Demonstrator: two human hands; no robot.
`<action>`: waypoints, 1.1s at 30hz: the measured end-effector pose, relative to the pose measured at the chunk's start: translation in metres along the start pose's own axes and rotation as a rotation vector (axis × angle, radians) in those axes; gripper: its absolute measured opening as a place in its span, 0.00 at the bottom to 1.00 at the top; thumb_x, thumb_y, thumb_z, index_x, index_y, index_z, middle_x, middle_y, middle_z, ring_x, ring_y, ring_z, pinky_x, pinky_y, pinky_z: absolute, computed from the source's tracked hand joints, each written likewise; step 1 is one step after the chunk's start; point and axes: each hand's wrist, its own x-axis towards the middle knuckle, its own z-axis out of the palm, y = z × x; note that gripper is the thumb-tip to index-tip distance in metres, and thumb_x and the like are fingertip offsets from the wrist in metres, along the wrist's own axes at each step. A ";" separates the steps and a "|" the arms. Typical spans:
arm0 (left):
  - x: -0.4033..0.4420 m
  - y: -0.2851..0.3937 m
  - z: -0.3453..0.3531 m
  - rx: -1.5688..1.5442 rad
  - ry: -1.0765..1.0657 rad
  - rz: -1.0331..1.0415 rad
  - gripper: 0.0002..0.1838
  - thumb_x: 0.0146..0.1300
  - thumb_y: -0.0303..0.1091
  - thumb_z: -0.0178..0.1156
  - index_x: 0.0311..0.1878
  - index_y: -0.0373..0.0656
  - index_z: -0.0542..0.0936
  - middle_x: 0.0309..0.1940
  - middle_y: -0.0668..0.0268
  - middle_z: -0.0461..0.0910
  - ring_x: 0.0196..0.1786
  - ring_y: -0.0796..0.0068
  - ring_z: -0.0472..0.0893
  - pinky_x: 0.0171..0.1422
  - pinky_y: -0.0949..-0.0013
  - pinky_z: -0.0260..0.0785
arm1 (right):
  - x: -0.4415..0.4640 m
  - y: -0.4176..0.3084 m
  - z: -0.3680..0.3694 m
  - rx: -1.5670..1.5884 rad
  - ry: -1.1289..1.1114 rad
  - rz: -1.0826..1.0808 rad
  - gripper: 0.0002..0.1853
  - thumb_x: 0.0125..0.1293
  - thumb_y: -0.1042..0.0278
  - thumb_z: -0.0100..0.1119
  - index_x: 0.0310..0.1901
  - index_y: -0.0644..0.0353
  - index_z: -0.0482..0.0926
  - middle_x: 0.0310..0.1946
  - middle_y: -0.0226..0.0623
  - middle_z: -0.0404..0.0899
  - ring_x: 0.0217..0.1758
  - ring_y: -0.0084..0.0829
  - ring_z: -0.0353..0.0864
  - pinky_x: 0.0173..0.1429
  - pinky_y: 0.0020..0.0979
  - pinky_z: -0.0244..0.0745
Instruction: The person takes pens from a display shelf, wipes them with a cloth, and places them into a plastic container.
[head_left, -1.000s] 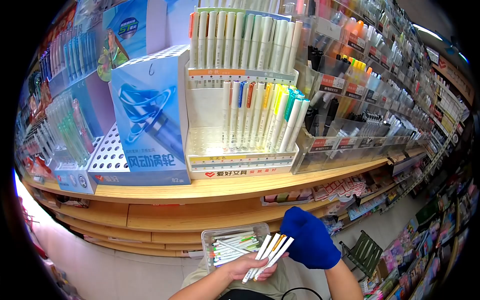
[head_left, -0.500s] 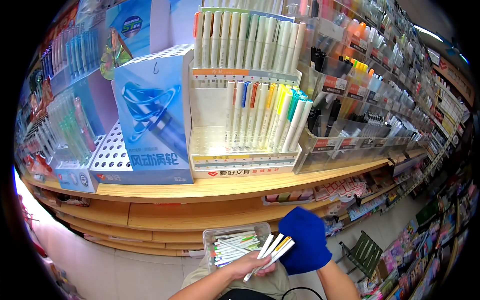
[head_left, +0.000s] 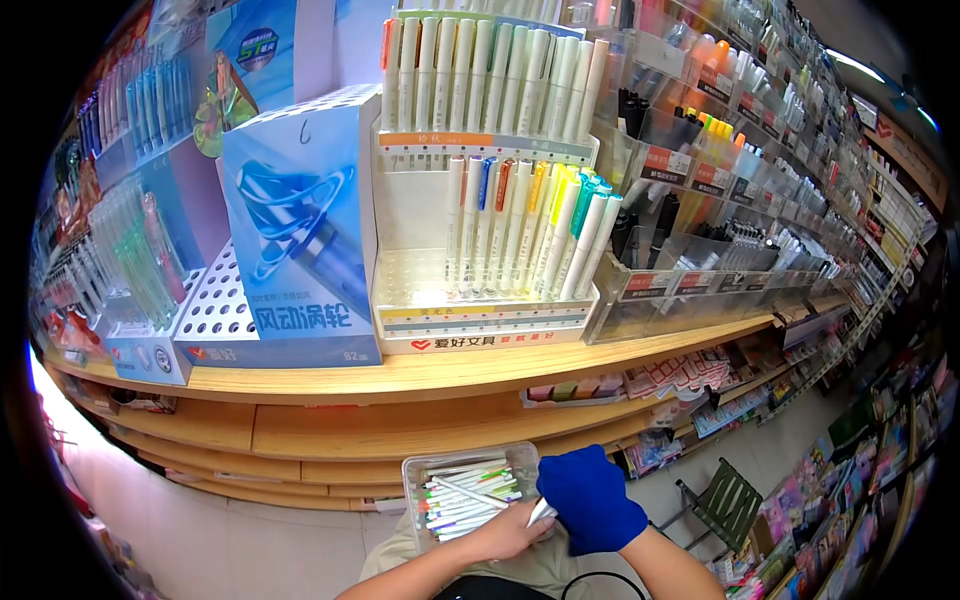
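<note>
From afar, through the head camera, I am recording the following: one left hand (head_left: 512,532), closed and gripping a few white pens (head_left: 541,511), only their ends showing past the fingers; one right hand (head_left: 608,518), covered by a blue cloth (head_left: 588,492), so I am not able to tell whether its fingers are clenched or spread. The cloth is lying right by the ends of the held pens, and I cannot tell whether it is pressing on them. One clear plastic tub (head_left: 410,492), standing just beyond the left hand, is holding many loose pens (head_left: 468,495), mostly white, with green, orange and purple accents, lying at mixed angles. Above, one wooden shelf (head_left: 440,378) is bearing a white display stand (head_left: 470,344), whose upper row (head_left: 475,85) of pens is standing upright and whose lower row (head_left: 500,225) is showing blue, red, yellow and teal parts, crowding towards the right. To its left, one blue box (head_left: 305,215) is standing close by; to its right, clear trays (head_left: 655,288) are holding further pens. On the floor, one folding stool (head_left: 728,505) is standing beyond the right forearm.
</note>
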 end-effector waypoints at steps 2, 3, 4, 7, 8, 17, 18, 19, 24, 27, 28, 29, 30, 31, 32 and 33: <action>0.001 -0.011 0.003 0.168 0.074 0.084 0.16 0.70 0.35 0.48 0.56 0.38 0.69 0.37 0.59 0.78 0.39 0.64 0.76 0.45 0.63 0.69 | 0.001 0.011 0.008 0.085 0.026 -0.060 0.10 0.50 0.66 0.61 0.36 0.52 0.77 0.34 0.42 0.76 0.42 0.45 0.78 0.46 0.39 0.72; -0.002 0.000 0.001 0.249 0.093 0.025 0.16 0.69 0.35 0.49 0.56 0.38 0.69 0.37 0.57 0.78 0.40 0.60 0.77 0.45 0.61 0.69 | 0.002 0.015 0.009 0.166 0.131 -0.144 0.11 0.49 0.65 0.63 0.36 0.53 0.77 0.33 0.41 0.76 0.40 0.44 0.78 0.43 0.39 0.72; -0.007 0.020 -0.002 0.330 0.109 -0.033 0.16 0.69 0.35 0.50 0.56 0.39 0.69 0.37 0.54 0.78 0.40 0.56 0.78 0.45 0.60 0.70 | 0.002 0.019 0.008 0.246 0.237 -0.225 0.12 0.47 0.64 0.64 0.35 0.53 0.76 0.32 0.40 0.76 0.39 0.44 0.78 0.41 0.38 0.72; -0.011 0.022 -0.009 0.505 0.100 0.089 0.16 0.66 0.35 0.52 0.54 0.40 0.70 0.37 0.50 0.78 0.41 0.47 0.77 0.45 0.56 0.70 | 0.008 0.035 0.001 0.517 0.178 -0.428 0.17 0.40 0.59 0.67 0.32 0.53 0.75 0.29 0.39 0.73 0.33 0.45 0.75 0.34 0.39 0.69; -0.011 0.019 -0.010 0.550 0.088 0.177 0.16 0.65 0.34 0.53 0.54 0.41 0.70 0.37 0.49 0.78 0.41 0.44 0.77 0.44 0.55 0.70 | 0.010 0.038 0.001 0.614 0.093 -0.490 0.19 0.37 0.57 0.68 0.31 0.53 0.74 0.28 0.38 0.71 0.30 0.46 0.73 0.32 0.40 0.67; -0.007 -0.002 -0.010 -0.352 0.115 0.199 0.14 0.70 0.33 0.52 0.54 0.39 0.69 0.31 0.71 0.70 0.31 0.82 0.68 0.34 0.76 0.64 | -0.001 0.032 0.003 0.641 0.050 -0.067 0.23 0.49 0.64 0.67 0.48 0.57 0.74 0.38 0.39 0.79 0.41 0.42 0.80 0.45 0.33 0.74; -0.008 0.003 -0.012 -0.523 0.069 0.154 0.14 0.70 0.33 0.52 0.55 0.39 0.69 0.30 0.71 0.70 0.30 0.82 0.67 0.33 0.76 0.63 | 0.000 0.027 0.005 0.697 0.004 0.032 0.23 0.51 0.64 0.67 0.50 0.58 0.74 0.40 0.39 0.79 0.42 0.41 0.80 0.47 0.33 0.74; -0.009 0.007 -0.013 -0.695 0.020 0.108 0.14 0.69 0.32 0.53 0.55 0.39 0.69 0.30 0.70 0.69 0.30 0.82 0.66 0.32 0.76 0.62 | -0.002 0.025 0.008 0.751 -0.042 0.133 0.23 0.54 0.65 0.66 0.52 0.58 0.73 0.41 0.39 0.79 0.43 0.40 0.80 0.49 0.33 0.74; -0.003 0.015 -0.005 -0.894 -0.052 0.066 0.09 0.68 0.30 0.53 0.49 0.39 0.70 0.27 0.68 0.66 0.26 0.81 0.62 0.28 0.77 0.56 | 0.000 0.033 0.069 0.748 0.169 -0.117 0.25 0.55 0.61 0.64 0.53 0.63 0.72 0.47 0.45 0.77 0.48 0.42 0.78 0.53 0.36 0.72; -0.001 0.022 0.002 -0.943 -0.077 0.032 0.07 0.69 0.30 0.52 0.46 0.39 0.70 0.26 0.69 0.66 0.26 0.81 0.62 0.28 0.77 0.56 | 0.006 0.007 0.007 0.852 0.226 -0.153 0.31 0.43 0.58 0.71 0.50 0.61 0.73 0.45 0.42 0.77 0.48 0.39 0.77 0.54 0.35 0.71; -0.002 0.025 0.004 -0.945 -0.074 0.014 0.03 0.69 0.29 0.52 0.41 0.40 0.70 0.26 0.69 0.65 0.25 0.81 0.61 0.27 0.76 0.56 | 0.008 0.009 0.000 0.773 0.264 -0.179 0.33 0.38 0.57 0.72 0.48 0.60 0.74 0.44 0.41 0.77 0.49 0.38 0.77 0.54 0.35 0.71; -0.002 0.025 0.004 -0.938 -0.058 0.014 0.03 0.69 0.28 0.52 0.40 0.40 0.70 0.26 0.69 0.65 0.25 0.81 0.61 0.27 0.76 0.56 | 0.010 0.010 -0.006 0.694 0.304 -0.202 0.34 0.34 0.55 0.74 0.47 0.59 0.75 0.43 0.39 0.77 0.49 0.37 0.76 0.54 0.34 0.71; -0.002 0.024 0.004 -0.930 -0.044 0.015 0.03 0.69 0.28 0.52 0.38 0.40 0.70 0.26 0.69 0.65 0.24 0.81 0.61 0.27 0.76 0.55 | 0.011 0.009 -0.006 0.578 0.368 -0.251 0.32 0.36 0.56 0.74 0.46 0.60 0.76 0.43 0.38 0.78 0.48 0.35 0.77 0.52 0.33 0.71; -0.002 0.024 0.003 -0.923 -0.030 0.015 0.04 0.68 0.28 0.52 0.37 0.40 0.70 0.26 0.69 0.65 0.24 0.81 0.61 0.27 0.76 0.55 | 0.009 0.007 0.003 0.651 0.360 -0.204 0.28 0.42 0.57 0.70 0.46 0.60 0.76 0.42 0.37 0.78 0.47 0.34 0.77 0.51 0.33 0.72; -0.004 0.027 -0.001 -0.910 0.003 -0.028 0.05 0.68 0.27 0.51 0.35 0.40 0.70 0.26 0.69 0.66 0.23 0.82 0.61 0.27 0.76 0.55 | 0.006 0.006 0.011 0.725 0.356 -0.156 0.23 0.47 0.59 0.66 0.45 0.61 0.76 0.41 0.37 0.78 0.46 0.34 0.77 0.50 0.32 0.72; -0.004 0.025 -0.005 -0.943 -0.020 -0.036 0.04 0.68 0.27 0.51 0.35 0.40 0.69 0.25 0.69 0.65 0.23 0.82 0.61 0.26 0.76 0.55 | 0.003 0.004 0.019 0.799 0.355 -0.108 0.19 0.53 0.61 0.62 0.45 0.61 0.76 0.40 0.36 0.78 0.45 0.33 0.77 0.49 0.32 0.72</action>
